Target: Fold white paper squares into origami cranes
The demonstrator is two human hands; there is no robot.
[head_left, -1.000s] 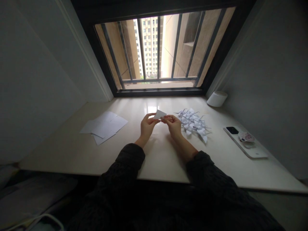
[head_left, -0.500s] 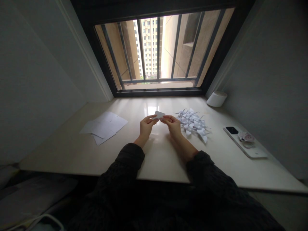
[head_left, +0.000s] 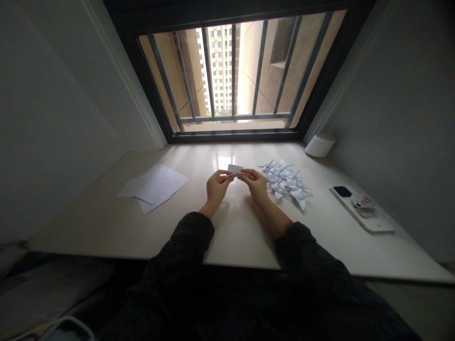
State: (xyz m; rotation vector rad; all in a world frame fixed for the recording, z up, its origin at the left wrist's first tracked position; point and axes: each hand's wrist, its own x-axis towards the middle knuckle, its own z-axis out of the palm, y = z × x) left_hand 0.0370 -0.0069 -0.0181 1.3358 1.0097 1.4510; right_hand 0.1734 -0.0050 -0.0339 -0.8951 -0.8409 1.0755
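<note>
A small folded piece of paper (head_left: 235, 168) is held up between my two hands, over the middle of the white sill. My left hand (head_left: 216, 185) pinches its left lower side between thumb and fingers. On the right lower side, my right hand (head_left: 256, 183) closes on the same paper, its fingertips almost meeting the left ones. Part of the paper is hidden behind the fingers. Just right of my right hand lies a heap of white folded paper cranes (head_left: 284, 180).
Loose white paper sheets (head_left: 159, 185) overlap at the left. At the right a white phone (head_left: 366, 213) lies with a round grip on its back. A white cylindrical object (head_left: 320, 145) stands by the right wall. The barred window (head_left: 234, 137) closes off the back.
The paper has tilted slightly in my fingers, so its top edge now looks more level. Both hands stay in nearly the same place.
</note>
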